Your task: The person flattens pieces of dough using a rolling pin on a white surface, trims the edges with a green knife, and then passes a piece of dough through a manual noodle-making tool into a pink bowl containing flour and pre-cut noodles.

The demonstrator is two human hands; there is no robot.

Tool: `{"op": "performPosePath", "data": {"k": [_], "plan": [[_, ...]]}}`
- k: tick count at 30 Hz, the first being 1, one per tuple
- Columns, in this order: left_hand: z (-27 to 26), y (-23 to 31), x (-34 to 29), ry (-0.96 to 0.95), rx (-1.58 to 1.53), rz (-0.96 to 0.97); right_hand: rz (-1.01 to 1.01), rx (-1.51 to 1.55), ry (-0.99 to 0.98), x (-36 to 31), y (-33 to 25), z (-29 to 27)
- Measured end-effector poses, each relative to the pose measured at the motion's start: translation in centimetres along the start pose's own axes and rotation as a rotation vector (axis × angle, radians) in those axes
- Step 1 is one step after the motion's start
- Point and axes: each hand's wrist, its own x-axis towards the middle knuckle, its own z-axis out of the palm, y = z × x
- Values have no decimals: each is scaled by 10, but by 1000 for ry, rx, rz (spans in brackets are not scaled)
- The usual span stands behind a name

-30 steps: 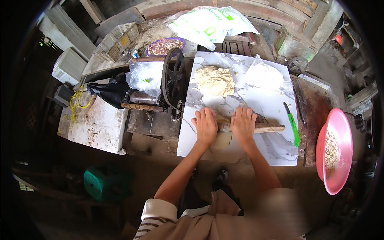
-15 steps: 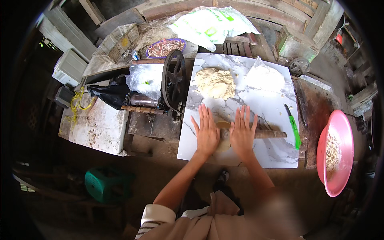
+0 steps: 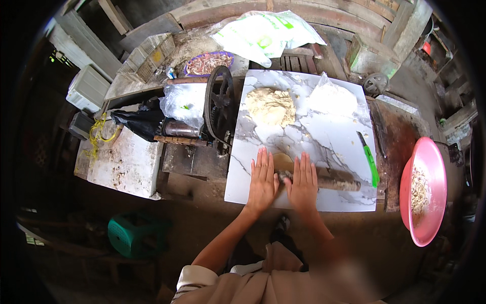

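Observation:
My left hand (image 3: 262,181) and my right hand (image 3: 303,183) lie flat, fingers stretched forward, on top of a wooden rolling pin (image 3: 340,183). The pin's bare end sticks out to the right of my right hand; its left part is hidden under my palms. Between my hands, a thin flattened piece of dough (image 3: 283,161) shows on the marble-patterned board (image 3: 324,147), partly covered by the pin. Farther back on the board sits a large lump of pale dough (image 3: 271,107). To its right rests a clear plastic bag of white powder (image 3: 332,99).
A green utility knife (image 3: 370,164), blade out, lies at the board's right side. A pink basin (image 3: 435,187) stands at the far right. Left of the board is a hand-cranked machine with a large wheel (image 3: 219,104). Behind are a purple-rimmed tray (image 3: 208,64) and a white sack (image 3: 268,38).
Both hands have slid toward me with the rolling pin, uncovering more of the flattened dough's far edge. My hands remain flat on the pin.

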Motion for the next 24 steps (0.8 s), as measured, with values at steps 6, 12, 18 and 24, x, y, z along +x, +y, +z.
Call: {"op": "performPosePath", "data": {"k": [6, 12, 18, 24], "plan": [[-6, -3, 11, -71, -76, 76, -134, 64, -52, -8, 26, -4], [22, -9, 61, -12, -353, 114, -73, 47, -56, 17, 60, -22], [39, -9, 84, 43, -332, 127, -57, 70, -77, 31, 67, -18], [62, -4, 119, 161, -230, 135, 65, -170, 126, 64, 63, 25]]}}
